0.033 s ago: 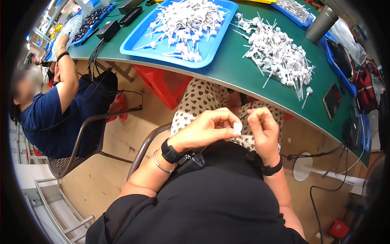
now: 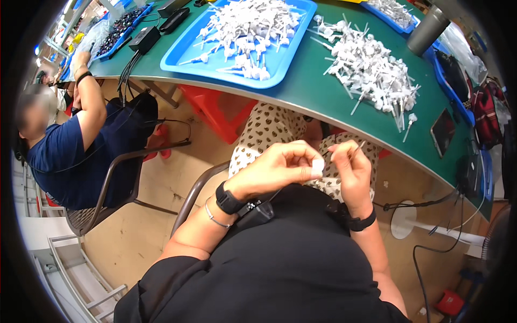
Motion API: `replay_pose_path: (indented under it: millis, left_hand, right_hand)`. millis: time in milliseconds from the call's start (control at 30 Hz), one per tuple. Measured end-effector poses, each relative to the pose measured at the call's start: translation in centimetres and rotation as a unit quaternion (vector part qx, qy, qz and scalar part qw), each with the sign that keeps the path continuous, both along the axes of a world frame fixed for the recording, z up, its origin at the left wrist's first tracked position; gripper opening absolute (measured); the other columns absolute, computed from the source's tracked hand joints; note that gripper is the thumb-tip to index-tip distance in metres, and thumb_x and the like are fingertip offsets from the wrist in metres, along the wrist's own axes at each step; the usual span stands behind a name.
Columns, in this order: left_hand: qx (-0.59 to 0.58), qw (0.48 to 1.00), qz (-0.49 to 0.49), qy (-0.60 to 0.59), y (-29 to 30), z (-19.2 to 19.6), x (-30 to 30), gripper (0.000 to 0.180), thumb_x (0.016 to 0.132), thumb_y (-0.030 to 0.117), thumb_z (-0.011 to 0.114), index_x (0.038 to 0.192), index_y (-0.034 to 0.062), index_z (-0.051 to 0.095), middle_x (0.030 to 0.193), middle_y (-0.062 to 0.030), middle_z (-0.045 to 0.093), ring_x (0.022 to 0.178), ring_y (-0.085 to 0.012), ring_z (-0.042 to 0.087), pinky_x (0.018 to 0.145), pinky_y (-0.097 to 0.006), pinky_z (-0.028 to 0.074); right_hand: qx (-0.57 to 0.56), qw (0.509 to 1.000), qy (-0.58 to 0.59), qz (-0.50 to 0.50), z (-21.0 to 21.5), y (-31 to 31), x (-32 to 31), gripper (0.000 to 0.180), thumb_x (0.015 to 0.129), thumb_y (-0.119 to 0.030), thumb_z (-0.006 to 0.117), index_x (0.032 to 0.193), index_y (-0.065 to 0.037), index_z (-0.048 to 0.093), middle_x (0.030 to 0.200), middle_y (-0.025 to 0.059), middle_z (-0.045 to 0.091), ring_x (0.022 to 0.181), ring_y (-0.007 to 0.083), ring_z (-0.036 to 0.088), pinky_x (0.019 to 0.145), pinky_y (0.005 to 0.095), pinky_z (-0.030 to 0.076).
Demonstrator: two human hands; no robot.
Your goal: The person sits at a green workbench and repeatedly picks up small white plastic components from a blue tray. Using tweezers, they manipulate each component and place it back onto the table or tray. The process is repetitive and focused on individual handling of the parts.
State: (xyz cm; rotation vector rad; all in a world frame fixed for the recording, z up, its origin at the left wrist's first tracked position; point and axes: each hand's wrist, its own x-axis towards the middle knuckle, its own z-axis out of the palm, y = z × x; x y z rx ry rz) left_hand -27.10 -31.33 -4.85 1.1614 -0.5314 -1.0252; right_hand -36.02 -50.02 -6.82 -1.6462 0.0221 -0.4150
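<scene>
left hand point(image 2: 280, 167) pinches white cap point(image 2: 318, 168); right hand point(image 2: 353, 172) pinches thin stem point(image 2: 355, 151).

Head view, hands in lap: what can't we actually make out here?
- White piece in left hand: mostly covered by fingertips, shape unclear.
- Thin stem in right hand: too small to tell its end.
- Parts in the far blue tray: too small, bent by fisheye rim.

Both hands meet above the lap, left hand point(image 2: 280, 168) and right hand point(image 2: 353, 172) pinching, fingers curled.
</scene>
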Motion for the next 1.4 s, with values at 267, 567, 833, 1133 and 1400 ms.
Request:
replay_pose_path:
  millis: [267,567,833,1133,1400]
  left_hand:
    - [0.007,0.997,0.019,0.072,0.4,0.1,1.8,0.022,0.089,0.009,0.072,0.108,0.0001,0.065,0.097,-0.0019,0.064,0.079,-0.0071,0.058,0.068,-0.023,0.048]
    - [-0.011,0.984,-0.002,0.181,-0.3,-0.4,4.6,0.025,0.089,0.008,0.073,0.111,-0.0002,0.065,0.104,-0.0036,0.067,0.087,-0.0085,0.061,0.074,-0.022,0.049]
    - [0.015,0.988,0.014,0.154,-0.7,-1.3,4.3,0.023,0.092,0.001,0.068,0.115,-0.0005,0.064,0.101,-0.0015,0.066,0.088,-0.0045,0.06,0.074,-0.02,0.048]
    - [0.049,0.994,0.029,0.095,-1.4,0.2,3.3,0.022,0.098,0.012,0.063,0.115,-0.0014,0.062,0.097,-0.0041,0.067,0.08,-0.0062,0.061,0.07,-0.021,0.052]
    - [0.045,0.987,0.052,0.148,-1.6,-0.4,2.1,0.018,0.098,0.016,0.064,0.104,-0.0002,0.063,0.088,-0.0029,0.064,0.073,-0.0062,0.059,0.062,-0.02,0.05]
  right_hand:
    - [0.146,0.988,-0.01,0.054,0.5,0.7,0.2,0.034,0.106,-0.032,0.048,0.105,0.0,0.058,0.085,0.0043,0.058,0.068,0.0094,0.053,0.07,0.0275,0.047]
    - [-0.111,0.993,0.017,-0.023,1.0,0.0,2.3,0.012,0.092,0.0,0.066,0.104,-0.002,0.067,0.089,0.0079,0.067,0.07,0.0133,0.061,0.063,0.0249,0.049]
    - [-0.094,0.985,0.098,0.107,-0.6,-1.0,2.3,0.02,0.089,-0.003,0.07,0.108,0.002,0.064,0.092,0.0136,0.069,0.072,0.0146,0.065,0.061,0.0263,0.049]
    - [-0.202,0.979,-0.022,0.028,-2.3,-1.4,2.5,0.021,0.083,0.003,0.072,0.104,0.0,0.067,0.09,0.013,0.07,0.073,0.024,0.07,0.063,0.0317,0.055]
    - [-0.241,0.968,-0.048,0.055,-1.4,-1.6,2.1,0.012,0.085,-0.003,0.072,0.095,0.001,0.066,0.081,0.0114,0.067,0.065,0.0254,0.066,0.055,0.0322,0.052]
